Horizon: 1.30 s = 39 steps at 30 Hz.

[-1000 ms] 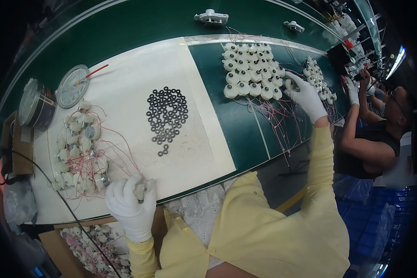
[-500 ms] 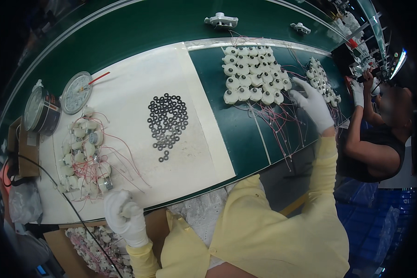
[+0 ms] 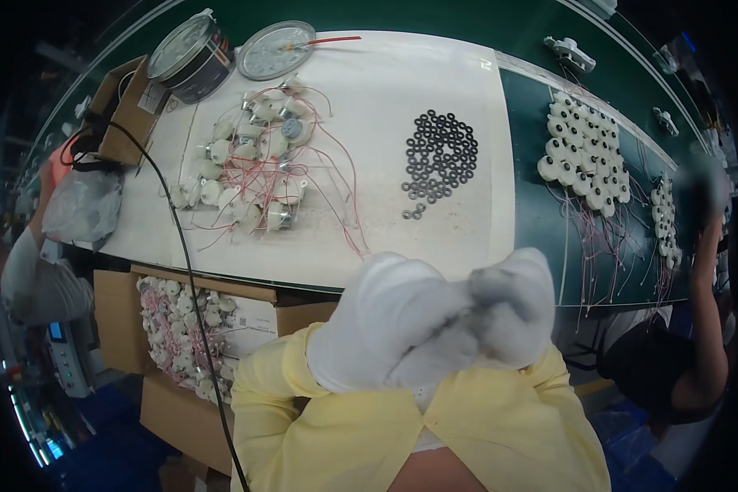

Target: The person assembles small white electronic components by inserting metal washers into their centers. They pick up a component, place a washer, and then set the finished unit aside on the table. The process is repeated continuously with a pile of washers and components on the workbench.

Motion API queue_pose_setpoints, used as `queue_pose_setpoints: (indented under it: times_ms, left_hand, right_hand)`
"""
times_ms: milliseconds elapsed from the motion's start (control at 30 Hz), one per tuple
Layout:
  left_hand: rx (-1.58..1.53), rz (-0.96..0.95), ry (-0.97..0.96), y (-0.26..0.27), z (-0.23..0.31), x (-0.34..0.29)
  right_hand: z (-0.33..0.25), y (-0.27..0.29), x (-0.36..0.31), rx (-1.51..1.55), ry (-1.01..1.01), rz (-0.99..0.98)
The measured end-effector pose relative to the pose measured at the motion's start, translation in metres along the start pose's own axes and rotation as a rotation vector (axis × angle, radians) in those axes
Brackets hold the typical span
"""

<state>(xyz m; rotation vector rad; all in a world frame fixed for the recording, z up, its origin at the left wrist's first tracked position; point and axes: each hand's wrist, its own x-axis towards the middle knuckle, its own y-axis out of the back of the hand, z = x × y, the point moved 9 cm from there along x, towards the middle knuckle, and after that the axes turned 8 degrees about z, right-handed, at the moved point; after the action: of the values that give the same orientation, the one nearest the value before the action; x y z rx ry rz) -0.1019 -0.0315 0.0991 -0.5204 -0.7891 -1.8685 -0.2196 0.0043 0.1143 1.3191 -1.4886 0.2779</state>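
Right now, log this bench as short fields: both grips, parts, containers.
Left grip: gloved, blurred, contents unclear
Right grip: gloved, blurred, close to the left one, contents unclear
White surface: dark rings; wired parts heaped left of them
Green surface: white parts in rows
Upper left: bucket beside round dish with red stick
Lower left: open carton holding more wired parts

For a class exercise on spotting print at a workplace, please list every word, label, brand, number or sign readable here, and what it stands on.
No text is clear enough to quote.
Dark tub: side markings, too small and blurred.
Small cardboard box: white label, too small.
White panel in the open carton: faint print, too small.
Lit screen at lower left: too small.
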Motion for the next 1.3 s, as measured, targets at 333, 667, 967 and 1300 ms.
queue_pose_setpoints:
  times_ms: [333, 667, 967, 1300]
  left_hand:
    - [0.669, -0.027, 0.064, 0.069, -0.063, 0.061]
    - [1.35, -0.275, 0.443, 0.113, -0.225, 0.092]
    - [1.074, -0.234, -0.056, 0.038, -0.104, 0.046]
    - [1.025, -0.161, 0.133, 0.033, -0.062, -0.016]
  right_hand:
    - [0.072, 0.024, -0.069, 1.42, -0.852, 0.391]
    - [0.076, 0.025, -0.082, 1.272, -1.075, 0.15]
    - [0.092, 0.006, -0.035, -0.127, -0.358, -0.575]
    - [0.125, -0.013, -0.059, 0.186, -0.929, -0.543]
